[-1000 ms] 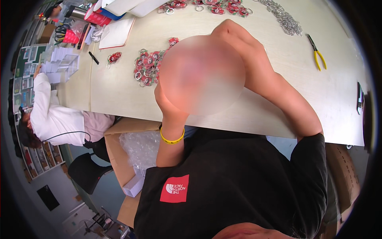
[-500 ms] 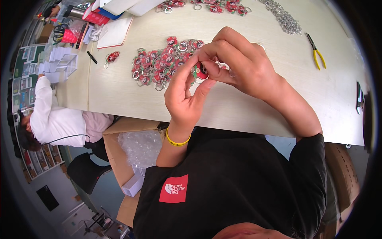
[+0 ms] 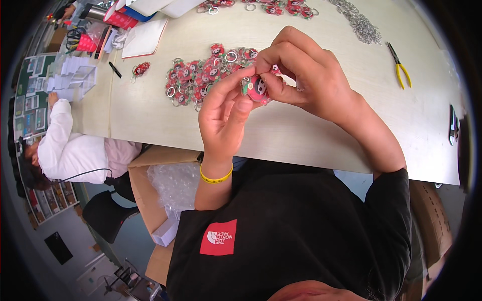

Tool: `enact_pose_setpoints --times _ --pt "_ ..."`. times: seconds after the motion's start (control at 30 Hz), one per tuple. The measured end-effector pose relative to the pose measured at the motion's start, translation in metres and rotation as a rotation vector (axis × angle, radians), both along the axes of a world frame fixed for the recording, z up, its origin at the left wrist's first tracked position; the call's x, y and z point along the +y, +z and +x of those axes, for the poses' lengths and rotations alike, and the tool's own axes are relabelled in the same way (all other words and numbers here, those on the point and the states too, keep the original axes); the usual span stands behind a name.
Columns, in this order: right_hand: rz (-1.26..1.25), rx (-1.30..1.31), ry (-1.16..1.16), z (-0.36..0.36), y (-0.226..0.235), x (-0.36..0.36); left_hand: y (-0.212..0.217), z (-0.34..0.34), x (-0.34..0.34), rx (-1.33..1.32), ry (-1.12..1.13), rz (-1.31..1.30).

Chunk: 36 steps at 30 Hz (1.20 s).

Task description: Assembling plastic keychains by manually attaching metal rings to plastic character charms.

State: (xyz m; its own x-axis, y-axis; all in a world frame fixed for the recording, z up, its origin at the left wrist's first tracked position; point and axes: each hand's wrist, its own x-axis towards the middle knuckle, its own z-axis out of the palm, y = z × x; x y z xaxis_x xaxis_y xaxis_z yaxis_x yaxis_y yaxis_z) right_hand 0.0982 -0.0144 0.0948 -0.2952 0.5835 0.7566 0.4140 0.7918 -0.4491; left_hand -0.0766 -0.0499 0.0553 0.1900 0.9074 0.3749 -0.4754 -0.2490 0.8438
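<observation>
Head view: the person's left hand (image 3: 221,120) and right hand (image 3: 316,78) grasp a red keychain charm (image 3: 257,90) between thumbs and curled fingers, held up over the near part of the pale table (image 3: 311,140). Just beyond the left hand lies a pile of similar red keychains (image 3: 196,75); yellow-handled pliers (image 3: 400,72) rest well apart, to the right, near a heap of silver chains (image 3: 362,27).

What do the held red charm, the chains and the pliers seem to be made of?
Held red charm: probably glossy plastic, with a smooth-looking printed surface. Chains: likely polished metal, silvery with bright glints. Pliers: seemingly dark metal nose; the evenly yellow handles suggest a plastic or rubber coating.
</observation>
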Motion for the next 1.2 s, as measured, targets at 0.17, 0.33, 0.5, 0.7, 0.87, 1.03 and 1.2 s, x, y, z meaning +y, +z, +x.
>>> enact_pose_setpoints --times 0.17,0.33,0.5,0.7,0.87,1.03,1.2 --pt "0.000 -0.014 0.018 0.000 -0.003 0.000 -0.002 0.002 0.002 -0.004 0.033 0.073" --pt "-0.279 -0.040 0.202 0.008 0.006 -0.002 -0.006 0.003 0.004 -0.016 0.052 0.127" --pt "-0.431 0.041 0.361 0.015 0.008 0.007 -0.010 0.000 0.002 -0.025 0.044 0.052" --pt "-0.333 0.106 0.296 0.005 -0.002 0.006 -0.004 -0.001 0.003 -0.008 0.078 0.057" --pt "-0.158 -0.042 0.185 0.000 -0.004 -0.003 -0.018 -0.003 -0.003 0.149 0.144 0.194" --pt "-0.108 -0.035 0.187 -0.006 -0.010 -0.004 -0.012 0.002 -0.003 -0.073 0.097 0.100" --pt "-0.242 -0.117 0.153 -0.012 -0.013 -0.008 -0.034 -0.008 0.001 -0.058 0.074 0.111"
